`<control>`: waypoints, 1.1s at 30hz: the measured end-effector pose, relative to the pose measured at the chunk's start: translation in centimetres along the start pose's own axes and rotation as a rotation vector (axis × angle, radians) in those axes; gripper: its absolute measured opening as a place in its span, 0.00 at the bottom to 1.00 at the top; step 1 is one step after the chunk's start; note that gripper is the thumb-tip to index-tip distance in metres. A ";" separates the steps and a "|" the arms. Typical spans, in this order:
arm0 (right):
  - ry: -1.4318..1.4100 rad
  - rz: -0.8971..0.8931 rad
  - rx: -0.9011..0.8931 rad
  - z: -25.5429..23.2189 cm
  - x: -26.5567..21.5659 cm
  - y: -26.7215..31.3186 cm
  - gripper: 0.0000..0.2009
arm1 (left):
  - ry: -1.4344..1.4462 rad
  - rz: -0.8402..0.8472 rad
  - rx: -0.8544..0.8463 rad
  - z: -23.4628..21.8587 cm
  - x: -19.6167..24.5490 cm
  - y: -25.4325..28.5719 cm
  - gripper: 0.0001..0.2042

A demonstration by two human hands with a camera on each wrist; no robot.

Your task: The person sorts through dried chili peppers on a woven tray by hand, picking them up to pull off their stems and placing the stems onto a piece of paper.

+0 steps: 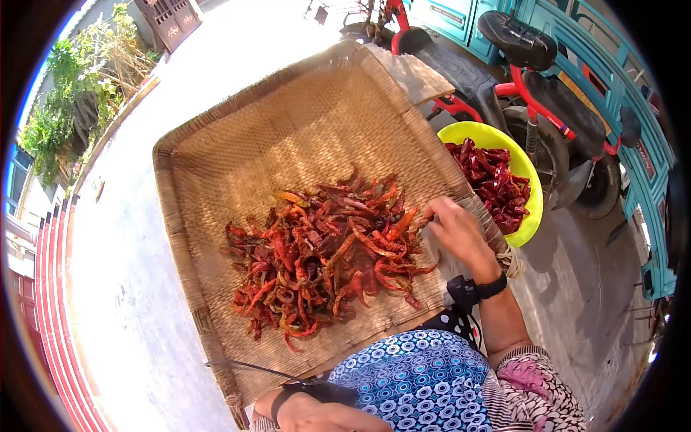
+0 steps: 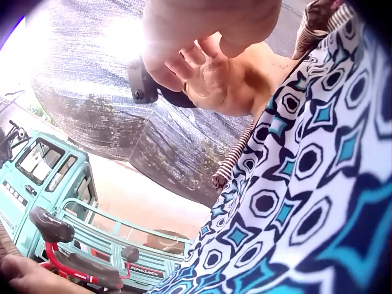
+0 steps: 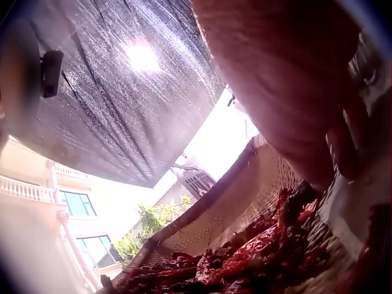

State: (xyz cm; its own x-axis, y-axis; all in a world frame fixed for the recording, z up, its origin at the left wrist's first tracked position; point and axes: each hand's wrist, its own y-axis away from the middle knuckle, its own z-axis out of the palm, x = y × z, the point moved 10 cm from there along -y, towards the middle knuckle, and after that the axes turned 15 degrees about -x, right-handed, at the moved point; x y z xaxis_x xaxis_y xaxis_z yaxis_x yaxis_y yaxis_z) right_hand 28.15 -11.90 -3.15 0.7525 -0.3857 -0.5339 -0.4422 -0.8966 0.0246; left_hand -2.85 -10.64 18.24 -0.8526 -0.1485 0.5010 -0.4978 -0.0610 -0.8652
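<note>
Dried red and orange chilies (image 1: 317, 252) lie heaped in a shallow woven tray (image 1: 288, 108). At the heap's right side, beside the tray's edge, is my right hand (image 1: 461, 234), fingers bent toward the chilies. In the right wrist view my right hand (image 3: 288, 79) has its fingertips at a dark chili (image 3: 297, 199); whether they pinch it I cannot tell. My left hand (image 1: 335, 417) is over the lap at the tray's near edge, partly cut off by the frame. Close up, my left hand (image 2: 208, 24) shows loosely bent fingers with nothing visible in them.
A yellow-green bowl (image 1: 531, 180) of dark red chilies stands right of the tray. Beyond it are a red-framed vehicle with a black seat (image 1: 518, 39) and a teal cargo frame (image 1: 651, 187). Pale ground lies left, with red-edged steps (image 1: 57, 288) and plants (image 1: 79, 93).
</note>
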 end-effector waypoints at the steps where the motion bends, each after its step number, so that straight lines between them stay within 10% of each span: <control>1: -0.011 0.003 0.004 -0.2 0.2 0.4 0.09 | 0.015 0.019 0.084 -0.1 0.3 0.2 0.11; 11: -0.609 0.085 0.065 0.1 2.8 2.2 0.08 | -0.144 0.034 -0.255 1.3 -0.8 -0.3 0.13; 15: -1.106 -0.014 0.001 2.2 0.7 2.0 0.07 | -0.456 -0.467 -0.414 0.2 -8.2 0.6 0.19; 18: -0.947 -0.080 -0.204 3.4 -2.7 2.4 0.08 | -0.537 -0.908 -0.208 -3.1 -14.3 3.3 0.26; 26: -1.437 -0.179 -0.437 4.2 -5.7 3.6 0.11 | -0.486 -0.966 -0.236 -4.3 -20.9 8.0 0.18; 33: -1.406 0.029 0.258 -0.6 6.0 3.6 0.11 | -0.662 -1.121 -0.426 -4.4 -24.5 10.0 0.16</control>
State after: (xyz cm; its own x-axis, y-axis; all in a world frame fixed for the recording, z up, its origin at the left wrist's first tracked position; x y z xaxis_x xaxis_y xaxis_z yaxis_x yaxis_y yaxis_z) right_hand 31.38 -17.54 -5.78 -0.2913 0.2664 -0.9188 -0.6387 -0.7692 -0.0205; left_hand 12.43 -3.27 -2.58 0.2108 -0.6678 0.7138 -0.9768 -0.1722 0.1274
